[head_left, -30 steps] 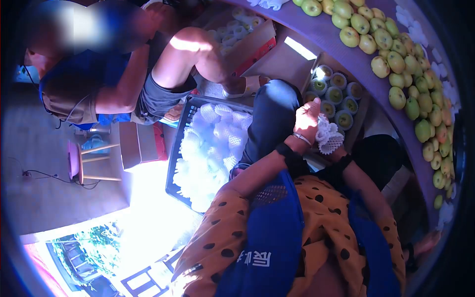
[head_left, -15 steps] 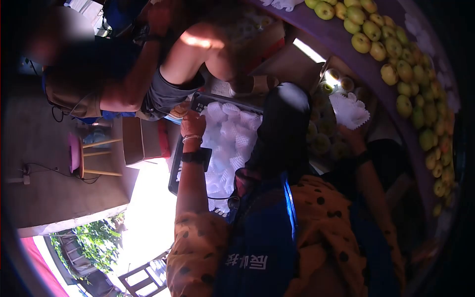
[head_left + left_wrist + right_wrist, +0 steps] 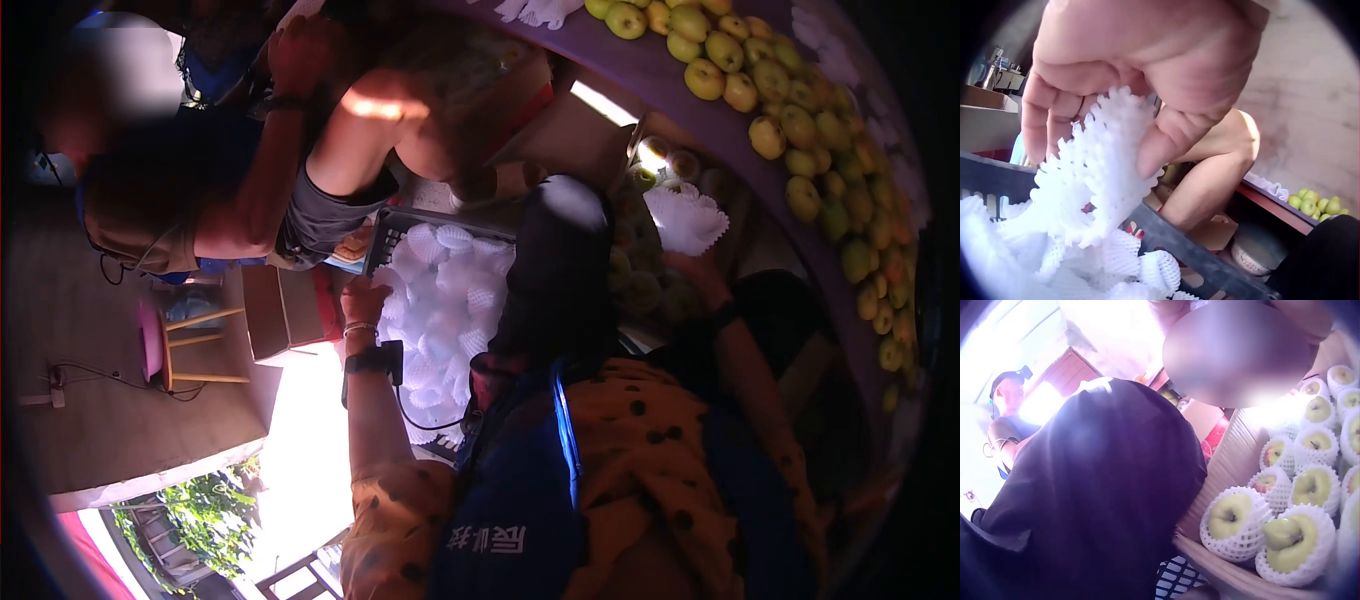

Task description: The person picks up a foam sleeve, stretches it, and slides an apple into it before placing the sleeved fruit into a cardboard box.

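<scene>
Over the black crate [image 3: 991,178], my left hand [image 3: 1166,56] pinched a ruffled net [image 3: 1100,169] between thumb and fingers, just above heaped nets [image 3: 1147,272]; right of the crate, beyond a knee [image 3: 562,240], my right hand [image 3: 700,278] gripped a spread net [image 3: 686,220] by its lower edge, near netted apples [image 3: 1313,487] in a cardboard box [image 3: 1225,462]
</scene>
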`<control>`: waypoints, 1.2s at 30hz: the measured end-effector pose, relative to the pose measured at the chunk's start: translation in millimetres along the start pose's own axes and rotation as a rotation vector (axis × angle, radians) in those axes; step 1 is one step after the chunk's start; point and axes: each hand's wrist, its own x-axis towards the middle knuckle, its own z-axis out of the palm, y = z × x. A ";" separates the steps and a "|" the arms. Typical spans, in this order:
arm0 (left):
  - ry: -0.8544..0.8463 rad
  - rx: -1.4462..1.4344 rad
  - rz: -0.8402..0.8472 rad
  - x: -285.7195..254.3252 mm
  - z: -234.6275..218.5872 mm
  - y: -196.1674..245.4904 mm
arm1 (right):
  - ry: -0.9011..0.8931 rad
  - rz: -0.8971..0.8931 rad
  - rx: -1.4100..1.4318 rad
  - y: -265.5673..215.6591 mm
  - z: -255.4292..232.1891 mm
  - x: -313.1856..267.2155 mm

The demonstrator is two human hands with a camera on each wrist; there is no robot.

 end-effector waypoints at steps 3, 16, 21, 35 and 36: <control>-0.200 -0.521 0.054 -5.4 -13.0 40.3 | -0.047 0.193 0.150 -14.6 3.0 -3.1; -0.766 -0.946 0.271 -87.3 81.5 310.8 | -0.144 -0.331 -0.213 -11.4 -10.0 -20.8; -1.018 -1.118 0.233 -105.3 125.8 314.7 | -0.020 0.078 0.515 -30.0 -0.5 -8.5; -1.138 -1.388 0.205 -101.9 143.4 300.9 | 0.108 0.105 0.311 -28.2 3.3 -2.8; -1.135 -1.389 0.203 -102.3 143.2 301.2 | 0.125 0.115 0.376 -26.7 4.2 -2.6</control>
